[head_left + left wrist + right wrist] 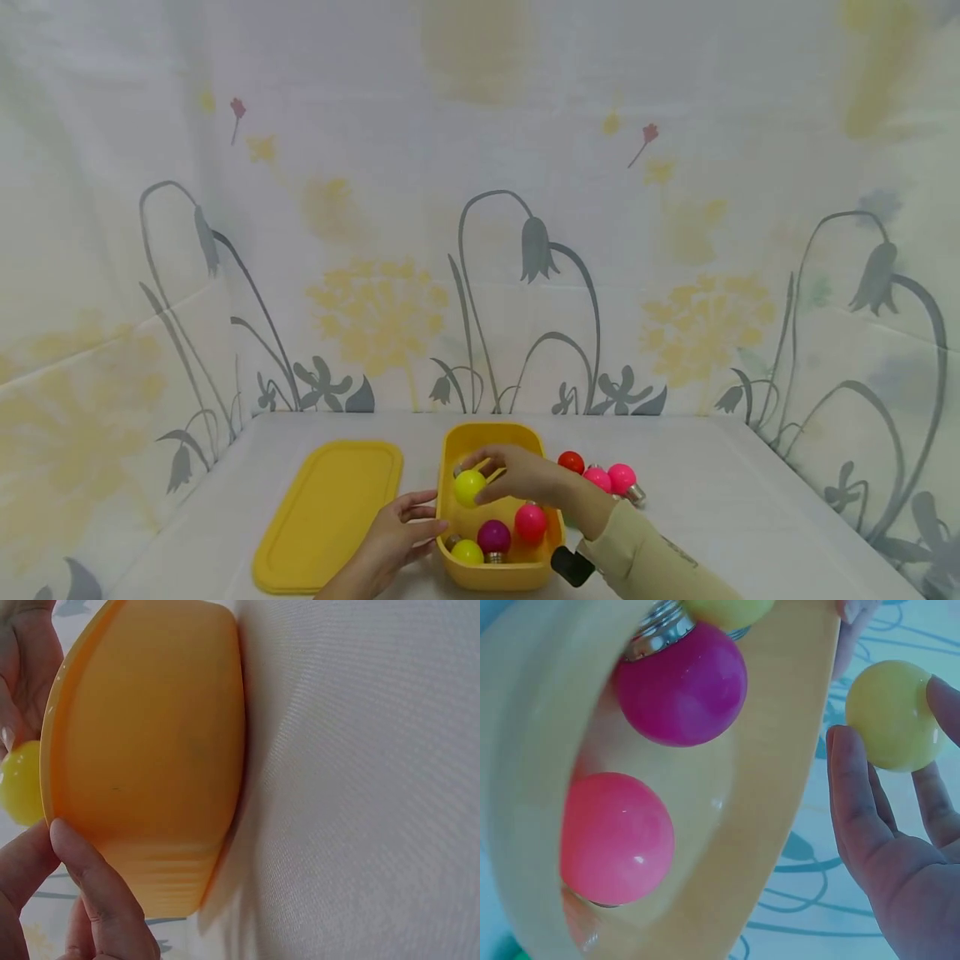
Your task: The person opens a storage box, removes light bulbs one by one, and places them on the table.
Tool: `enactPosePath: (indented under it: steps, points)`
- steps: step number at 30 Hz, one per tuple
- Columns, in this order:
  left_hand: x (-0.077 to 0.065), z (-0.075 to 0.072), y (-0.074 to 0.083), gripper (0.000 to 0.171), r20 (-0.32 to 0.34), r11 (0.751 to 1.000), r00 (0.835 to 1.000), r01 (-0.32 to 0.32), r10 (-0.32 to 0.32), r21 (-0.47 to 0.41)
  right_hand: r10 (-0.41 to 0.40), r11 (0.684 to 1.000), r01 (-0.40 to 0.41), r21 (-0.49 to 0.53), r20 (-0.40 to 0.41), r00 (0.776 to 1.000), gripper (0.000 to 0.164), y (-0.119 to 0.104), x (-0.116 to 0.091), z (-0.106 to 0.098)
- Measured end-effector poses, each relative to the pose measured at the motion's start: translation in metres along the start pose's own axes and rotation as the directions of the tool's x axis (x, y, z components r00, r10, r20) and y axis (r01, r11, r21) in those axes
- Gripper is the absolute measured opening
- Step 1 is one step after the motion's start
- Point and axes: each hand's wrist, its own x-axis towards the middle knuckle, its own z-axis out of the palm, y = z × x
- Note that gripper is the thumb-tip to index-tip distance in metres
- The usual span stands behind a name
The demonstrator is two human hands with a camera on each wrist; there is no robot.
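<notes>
A yellow plastic box (498, 577) stands on the table, its long side pointing away from me. My left hand (397, 537) pinches its left rim between thumb and finger, clearly seen in the left wrist view. Above the box, my right hand (517, 473) holds a yellow light bulb (469, 488) by its round globe with the fingertips. Inside, near the front, lie another yellow bulb (468, 552), a purple bulb (682, 686) with a silver screw base, and a pink bulb (619, 838).
Left of the box lies a flat yellow lid (330, 517). To its right, partly behind my right forearm, are a red bulb (571, 462) and pink bulbs (622, 477). A flower-patterned cloth (480, 333) hangs behind the white table (720, 500).
</notes>
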Motion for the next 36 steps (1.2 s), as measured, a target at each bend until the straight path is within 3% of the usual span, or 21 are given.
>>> enactPosePath:
  steps: [12,36]
  points:
    - [0.0,-0.001,-0.002,0.059,-0.002,1.0,1.0,-0.014,0.014,0.004,0.002,1.0,-0.002,-0.016,-0.039,0.999,0.039,0.009,-0.018,0.001]
    - [0.0,0.001,0.0,0.059,-0.029,1.0,1.0,0.002,-0.001,0.013,0.02,1.0,-0.021,-0.003,-0.177,0.984,0.042,0.043,-0.054,-0.021]
